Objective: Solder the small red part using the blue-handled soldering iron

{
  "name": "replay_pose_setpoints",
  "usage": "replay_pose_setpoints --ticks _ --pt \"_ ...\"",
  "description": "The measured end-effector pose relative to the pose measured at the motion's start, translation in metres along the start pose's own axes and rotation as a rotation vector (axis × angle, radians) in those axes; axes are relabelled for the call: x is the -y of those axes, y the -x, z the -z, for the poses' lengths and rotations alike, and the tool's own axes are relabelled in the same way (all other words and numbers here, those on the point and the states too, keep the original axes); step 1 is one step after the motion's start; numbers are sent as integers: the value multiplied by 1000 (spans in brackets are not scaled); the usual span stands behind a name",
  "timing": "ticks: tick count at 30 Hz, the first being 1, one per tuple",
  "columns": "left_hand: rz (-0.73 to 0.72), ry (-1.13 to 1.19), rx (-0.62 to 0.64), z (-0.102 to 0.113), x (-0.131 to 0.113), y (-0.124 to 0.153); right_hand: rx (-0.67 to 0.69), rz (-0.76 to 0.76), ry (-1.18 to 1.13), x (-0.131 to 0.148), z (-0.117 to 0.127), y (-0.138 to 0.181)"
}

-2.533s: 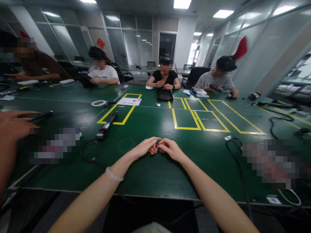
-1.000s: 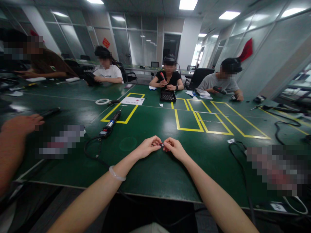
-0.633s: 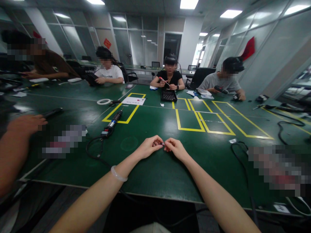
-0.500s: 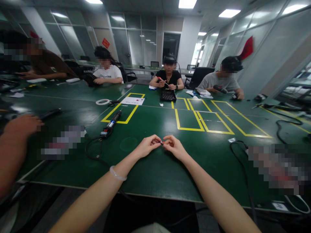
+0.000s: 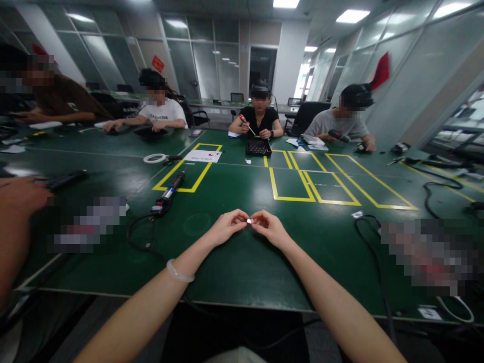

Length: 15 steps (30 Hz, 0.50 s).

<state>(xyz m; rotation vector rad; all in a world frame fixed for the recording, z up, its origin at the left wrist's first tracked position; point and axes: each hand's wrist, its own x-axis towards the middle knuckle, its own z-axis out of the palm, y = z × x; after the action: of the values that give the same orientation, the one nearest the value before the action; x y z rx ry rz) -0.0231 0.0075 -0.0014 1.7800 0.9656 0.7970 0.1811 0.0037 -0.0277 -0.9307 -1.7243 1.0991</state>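
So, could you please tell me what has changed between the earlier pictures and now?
The small part pinched between left hand and right hand seems turned: red showed earlier, a silvery face now. The person in white has stretched both arms out. Both hands stay together over the green table; the electric screwdriver has not moved.

bare left hand (image 5: 226, 230) and right hand (image 5: 269, 230), bare forearms, pale glassy bangle (image 5: 180, 271) at the left wrist

No legible text or labels.
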Motion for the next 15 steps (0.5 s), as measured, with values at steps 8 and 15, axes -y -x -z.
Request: replay_pose_setpoints --ticks 8,15 --pt "15 48 18 -1 2 0 17 18 44 2 -1 1" --pt "59 100 90 -4 5 -2 18 41 58 4 1 1"
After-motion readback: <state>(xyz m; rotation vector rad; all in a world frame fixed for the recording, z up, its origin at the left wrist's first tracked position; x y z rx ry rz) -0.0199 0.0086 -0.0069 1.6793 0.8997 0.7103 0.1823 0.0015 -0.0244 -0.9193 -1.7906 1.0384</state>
